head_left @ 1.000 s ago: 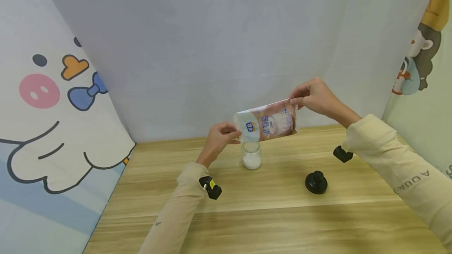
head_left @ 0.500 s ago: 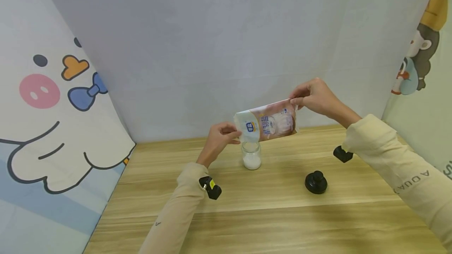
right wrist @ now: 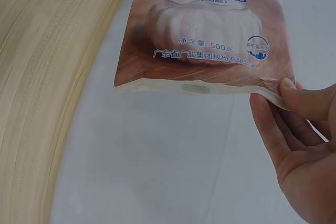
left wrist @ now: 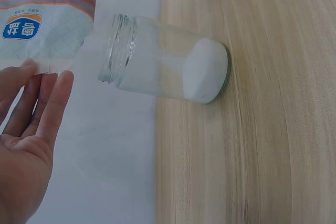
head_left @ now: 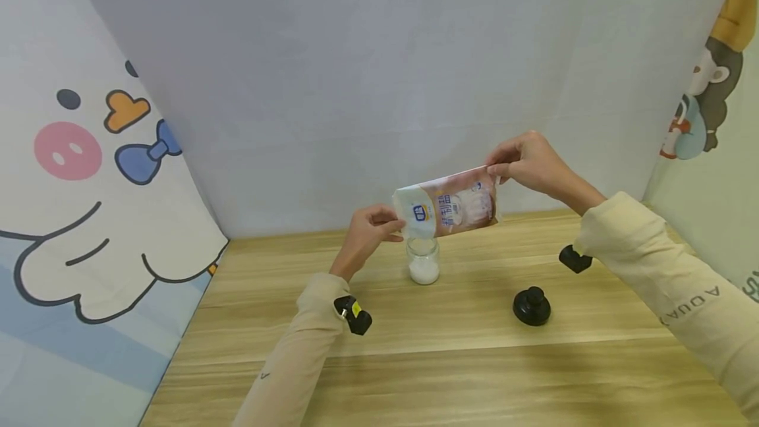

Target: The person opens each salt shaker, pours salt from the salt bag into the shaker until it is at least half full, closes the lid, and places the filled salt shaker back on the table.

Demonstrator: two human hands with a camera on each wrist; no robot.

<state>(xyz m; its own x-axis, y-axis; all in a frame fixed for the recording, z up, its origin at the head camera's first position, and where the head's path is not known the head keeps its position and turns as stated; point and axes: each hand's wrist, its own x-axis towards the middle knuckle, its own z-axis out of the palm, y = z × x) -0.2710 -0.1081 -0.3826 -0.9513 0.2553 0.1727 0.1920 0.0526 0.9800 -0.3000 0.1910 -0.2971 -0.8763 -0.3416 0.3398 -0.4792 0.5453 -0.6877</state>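
A printed salt bag point(head_left: 456, 206) hangs tilted in the air, its left end low over the mouth of a glass jar point(head_left: 423, 250). My left hand point(head_left: 369, 234) pinches the bag's lower left edge between thumb and fingers. Higher up, my right hand point(head_left: 530, 162) pinches the top right corner. The left wrist view shows white salt point(left wrist: 203, 72) at the bottom of the jar, with a thin white stream point(left wrist: 170, 65) falling onto it. The jar stands upright on the table, apart from both hands.
A round black lid with a knob point(head_left: 531, 306) lies on the wooden table point(head_left: 427, 381), right of the jar and nearer to me. A plain pale backdrop point(head_left: 356, 84) rises behind the table. Cartoon-printed panels point(head_left: 118, 249) stand at both sides.
The salt in the jar looks slightly higher than a second ago. Both hands and the bag keep nearly the same position.
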